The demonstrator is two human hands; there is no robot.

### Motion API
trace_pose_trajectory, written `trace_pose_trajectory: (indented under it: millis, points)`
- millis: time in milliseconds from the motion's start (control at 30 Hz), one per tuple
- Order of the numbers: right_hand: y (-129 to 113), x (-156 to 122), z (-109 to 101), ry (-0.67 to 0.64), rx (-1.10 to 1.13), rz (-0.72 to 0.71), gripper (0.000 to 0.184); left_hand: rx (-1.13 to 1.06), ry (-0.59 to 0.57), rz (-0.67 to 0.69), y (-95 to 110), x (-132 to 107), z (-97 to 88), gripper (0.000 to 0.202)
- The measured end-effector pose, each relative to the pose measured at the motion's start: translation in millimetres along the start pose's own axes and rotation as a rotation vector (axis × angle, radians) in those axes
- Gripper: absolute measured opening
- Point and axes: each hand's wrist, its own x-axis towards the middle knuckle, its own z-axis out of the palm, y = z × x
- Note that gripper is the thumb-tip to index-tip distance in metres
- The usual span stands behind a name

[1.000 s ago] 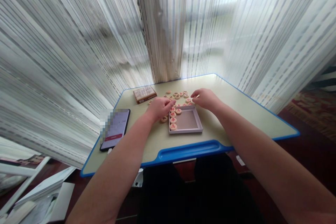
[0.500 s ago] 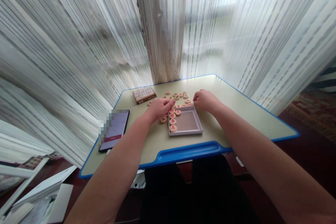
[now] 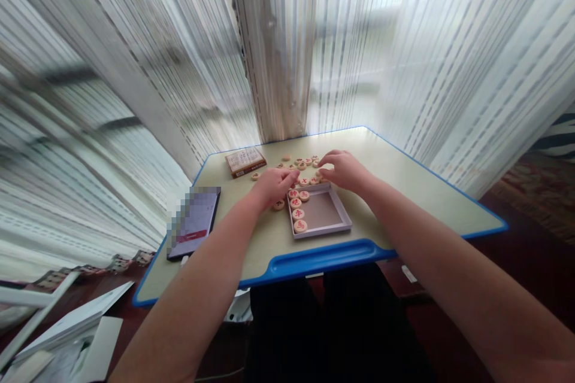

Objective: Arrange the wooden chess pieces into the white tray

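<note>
A shallow white box (image 3: 348,221) holds a column of round wooden Chinese chess pieces along its left side, with red characters, and one more piece (image 3: 304,196) beside the top of that column. My left hand (image 3: 273,184) is at the box's far left corner, its thumb and fingers pressed together; what they grip is hidden. Just past the box's far right corner, my right hand (image 3: 345,170) reaches over loose pieces, thumb and fingers apart around a piece (image 3: 318,172) partly hidden by them. More loose pieces (image 3: 302,166) lie scattered beyond the box.
A brown printed box (image 3: 245,161) lies at the far left of the table. Nearer on the left is a tablet (image 3: 197,221), partly pixelated. The pale table (image 3: 431,203) has a blue edge and a blue front tray (image 3: 323,258). Striped curtains (image 3: 287,42) hang behind.
My right hand has moved left over the loose pieces and its fingers have spread. The white box has turned slightly, its near side shifting towards me. My left hand stays at the corner.
</note>
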Motion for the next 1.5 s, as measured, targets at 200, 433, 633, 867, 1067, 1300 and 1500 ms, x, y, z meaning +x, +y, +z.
trace_pose_trajectory:
  millis: [200, 433, 633, 867, 1067, 1300, 1500]
  points:
    - [-15, -5, -3, -0.059, 0.011, -0.231, 0.022, 0.009, 0.019, -0.010, -1, -1, -0.6, 0.049]
    - [-22, -8, -10, -0.211, 0.035, -0.237, 0.013, 0.073, -0.014, 0.020, 0, -1, -0.5, 0.048]
    - [-22, -7, -9, -0.255, 0.038, -0.238, 0.013, 0.040, 0.037, 0.000, -2, -1, -0.6, 0.047]
    - [-17, -5, -1, -0.134, 0.012, -0.193, 0.022, -0.076, 0.208, -0.059, -6, 2, -4.1, 0.037]
    - [-14, -3, 1, -0.187, -0.045, -0.050, 0.023, 0.008, 0.146, -0.030, -5, 0, -2.8, 0.039]
    - [-10, -2, 0, -0.189, -0.054, -0.010, 0.025, 0.072, 0.085, 0.005, -3, -1, -0.2, 0.042]
    - [-8, 0, 3, -0.169, -0.031, 0.001, 0.027, 0.058, 0.097, 0.007, -4, -2, -2.4, 0.043]
